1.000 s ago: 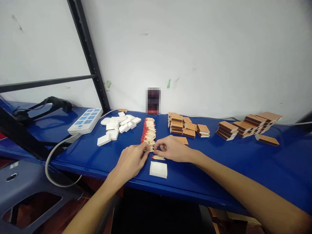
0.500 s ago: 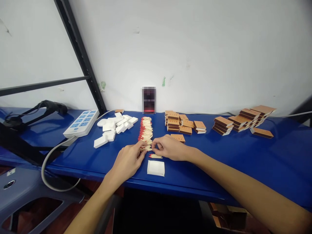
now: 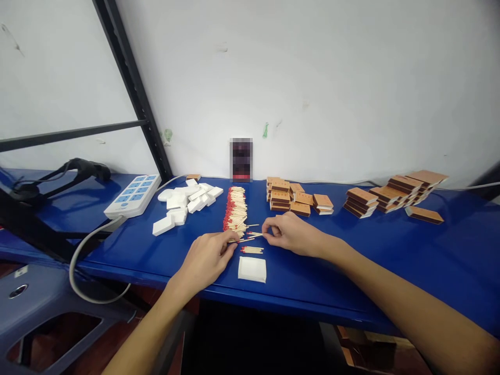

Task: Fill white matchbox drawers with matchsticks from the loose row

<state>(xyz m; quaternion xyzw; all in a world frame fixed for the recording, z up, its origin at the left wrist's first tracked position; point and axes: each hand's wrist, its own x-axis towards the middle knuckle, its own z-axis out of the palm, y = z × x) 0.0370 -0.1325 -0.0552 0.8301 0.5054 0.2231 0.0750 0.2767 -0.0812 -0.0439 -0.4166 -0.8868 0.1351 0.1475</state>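
Note:
A long pile of red-headed matches [image 3: 236,208] runs back from my hands across the blue table. My left hand [image 3: 211,255] rests at the pile's near end, its thumb and fingers closed around matches there. To the right, my right hand [image 3: 285,233] pinches the plain ends of a few matches [image 3: 255,235], their red heads pointing left. Just below lies a small row of matches [image 3: 252,250], side by side on the table. Nearest the table edge sits a white matchbox tray [image 3: 252,269], open side up.
Several white trays [image 3: 177,202] are heaped left of the pile, beside a power strip [image 3: 133,196]. Brown matchboxes [image 3: 280,198] are stacked to the right, with more matchbox stacks [image 3: 402,188] farther right. A dark pixelated object [image 3: 241,159] leans on the wall.
My right hand has moved right, drawing a few matches out from the pile. My left hand has stayed at the pile's near end. The view has shifted slightly.

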